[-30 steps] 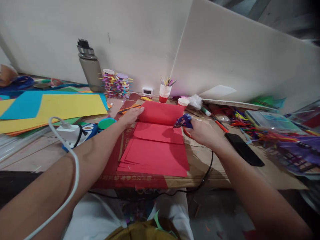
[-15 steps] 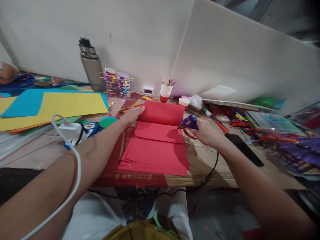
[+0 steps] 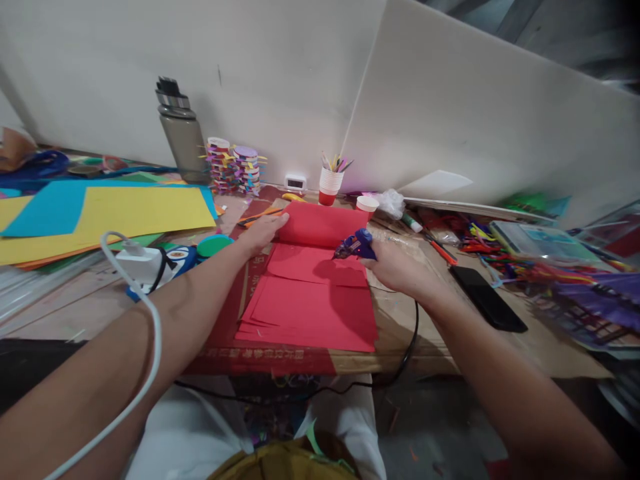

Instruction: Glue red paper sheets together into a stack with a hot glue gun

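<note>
Your left hand [image 3: 263, 233] is closed on the left edge of the red flap [image 3: 320, 223], thumb on top; its fingertips on the underside are hidden. Your right hand [image 3: 393, 263] grips a blue glue gun [image 3: 361, 244], nozzle pointing left and down over the narrow red band just below the flap; whether the tip touches paper cannot be told, nor whether a finger presses the trigger. The flap lies curled back at the far end of the stack of red sheets [image 3: 310, 307], which sits in front of you on printed cardboard [image 3: 270, 362]. The step in hand is judged to be laying glue along the band beneath the flap. The next move calls for a steady left hold, so that the curl does not drop on the nozzle, and an even pass near the fold. Noted as hindrances: the black cord [image 3: 413, 347] hangs from beneath your right hand over the table's front edge and could tug at the gun; the white cable [image 3: 156, 333] crosses your left forearm. Just beyond the flap stand the pencil cup [image 3: 331, 181] and a lidded cup [image 3: 367, 202], limiting room on that side. A black phone [image 3: 487, 298] lies to the right; yellow paper [image 3: 150, 210] and a bottle [image 3: 180, 143] are to the left, clear of the work.
</note>
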{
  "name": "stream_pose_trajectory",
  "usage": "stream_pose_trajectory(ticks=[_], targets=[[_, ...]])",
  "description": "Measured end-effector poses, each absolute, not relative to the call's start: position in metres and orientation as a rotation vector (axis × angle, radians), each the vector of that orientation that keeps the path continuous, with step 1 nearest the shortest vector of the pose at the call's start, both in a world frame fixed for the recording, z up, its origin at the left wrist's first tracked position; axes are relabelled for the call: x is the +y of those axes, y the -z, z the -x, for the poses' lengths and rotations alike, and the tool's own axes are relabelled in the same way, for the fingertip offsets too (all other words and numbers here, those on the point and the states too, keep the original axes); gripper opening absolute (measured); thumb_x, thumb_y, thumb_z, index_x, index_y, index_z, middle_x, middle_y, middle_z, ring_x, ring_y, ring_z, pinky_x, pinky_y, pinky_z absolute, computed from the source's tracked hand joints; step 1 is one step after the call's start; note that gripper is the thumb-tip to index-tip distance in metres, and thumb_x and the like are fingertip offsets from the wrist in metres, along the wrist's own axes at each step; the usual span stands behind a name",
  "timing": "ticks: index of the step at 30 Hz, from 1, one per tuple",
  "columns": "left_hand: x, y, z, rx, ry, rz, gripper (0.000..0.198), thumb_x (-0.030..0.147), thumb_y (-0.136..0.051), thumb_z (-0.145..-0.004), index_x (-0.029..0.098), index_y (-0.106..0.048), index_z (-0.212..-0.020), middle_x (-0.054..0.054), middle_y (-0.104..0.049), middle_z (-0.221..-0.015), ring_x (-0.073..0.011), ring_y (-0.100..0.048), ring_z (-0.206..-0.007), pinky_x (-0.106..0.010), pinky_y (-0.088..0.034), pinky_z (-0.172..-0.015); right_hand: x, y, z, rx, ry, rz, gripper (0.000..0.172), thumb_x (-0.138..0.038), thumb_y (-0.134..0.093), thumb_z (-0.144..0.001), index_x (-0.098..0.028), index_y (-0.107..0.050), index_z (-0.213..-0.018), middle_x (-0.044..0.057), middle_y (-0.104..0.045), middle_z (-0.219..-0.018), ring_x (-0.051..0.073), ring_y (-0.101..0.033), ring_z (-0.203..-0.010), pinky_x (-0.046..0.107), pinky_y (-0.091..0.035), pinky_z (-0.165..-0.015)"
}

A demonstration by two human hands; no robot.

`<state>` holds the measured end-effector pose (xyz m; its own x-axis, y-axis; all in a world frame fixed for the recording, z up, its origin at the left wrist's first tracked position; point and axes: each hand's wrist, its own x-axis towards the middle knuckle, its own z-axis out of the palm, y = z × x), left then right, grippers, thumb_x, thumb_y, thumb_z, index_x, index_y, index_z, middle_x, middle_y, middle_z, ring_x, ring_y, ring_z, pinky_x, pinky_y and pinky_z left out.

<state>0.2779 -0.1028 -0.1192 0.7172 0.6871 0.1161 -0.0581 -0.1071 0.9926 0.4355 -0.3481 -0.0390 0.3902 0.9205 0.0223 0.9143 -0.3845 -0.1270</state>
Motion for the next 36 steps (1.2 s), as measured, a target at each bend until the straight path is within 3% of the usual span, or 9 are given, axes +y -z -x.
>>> stream_pose_trajectory(ticks=[10,18,26,36], targets=[[-0.101,0.122,-0.277,0.521,-0.679,-1.625,0.040,0.049,-0.055,-0.081,0.015,-0.070,-0.096,-0.009,-0.071,-0.105,-0.0241,-0.061,-0.107,-0.032,-0.046,-0.094,-0.351,0.031,-0.426,-1.657,-0.058,2.613,0.027,-0.036,-0.052,-0.087,-0.017,-0.060,-0.104,0.014,-0.069,-0.097,0.023,-0.063,-0.083,0.027,-0.040,-0.065],[-0.103,0.123,-0.278,0.473,-0.644,-1.515,0.045,0.053,-0.060,-0.077,0.013,-0.070,-0.093,-0.011,-0.072,-0.097,-0.0269,-0.065,-0.099,-0.039,-0.048,-0.091,-0.323,0.042,-0.419,-1.685,-0.201,2.484,0.030,-0.033,-0.052,-0.086,-0.015,-0.058,-0.110,0.014,-0.068,-0.103,0.024,-0.063,-0.089,0.027,-0.041,-0.066],[-0.103,0.122,-0.279,0.463,-0.670,-1.532,0.050,0.056,-0.063,-0.072,0.012,-0.070,-0.094,-0.011,-0.072,-0.100,-0.0287,-0.062,-0.105,-0.040,-0.046,-0.094,-0.335,0.038,-0.431,-1.566,-0.007,2.586,0.026,-0.027,-0.054,-0.084,-0.016,-0.060,-0.107,0.015,-0.070,-0.098,0.026,-0.063,-0.089,0.028,-0.042,-0.069],[-0.098,0.128,-0.279,0.455,-0.667,-1.525,0.050,0.059,-0.063,-0.072,0.012,-0.070,-0.091,-0.012,-0.073,-0.097,-0.0262,-0.064,-0.101,-0.038,-0.048,-0.092,-0.315,0.045,-0.411,-1.708,-0.247,2.429,0.026,-0.031,-0.051,-0.087,-0.016,-0.056,-0.107,0.014,-0.068,-0.104,0.024,-0.064,-0.090,0.026,-0.041,-0.067]])
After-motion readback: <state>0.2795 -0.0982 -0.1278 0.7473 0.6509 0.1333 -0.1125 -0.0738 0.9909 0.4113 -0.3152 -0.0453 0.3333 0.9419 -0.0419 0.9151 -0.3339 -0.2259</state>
